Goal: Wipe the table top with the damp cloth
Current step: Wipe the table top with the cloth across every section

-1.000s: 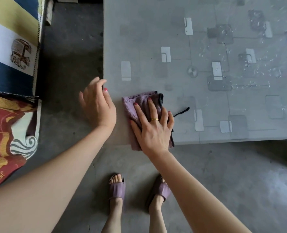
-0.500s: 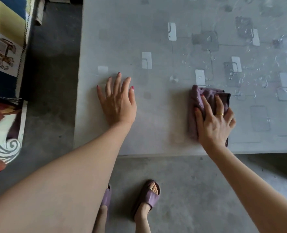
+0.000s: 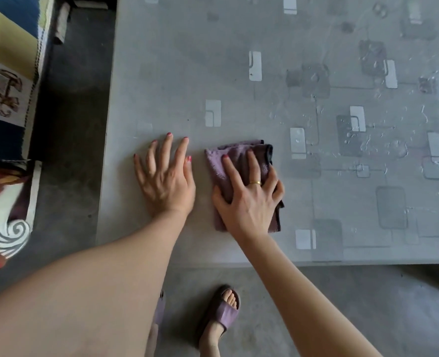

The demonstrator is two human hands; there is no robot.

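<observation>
Now mid-wipe, the right hand [image 3: 249, 199] presses spread fingers on the purple cloth [image 3: 235, 161] at lower centre of the bench [image 3: 187, 60], left hand [image 3: 165, 176] flat beside it; next, probably the wet right area.

Bare arms, red-painted nails, gold ring [image 3: 254, 183], purple slide sandal [image 3: 225, 314].

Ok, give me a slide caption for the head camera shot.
Right hand presses a folded purple cloth on the grey table top while the left hand rests flat beside it.
</observation>
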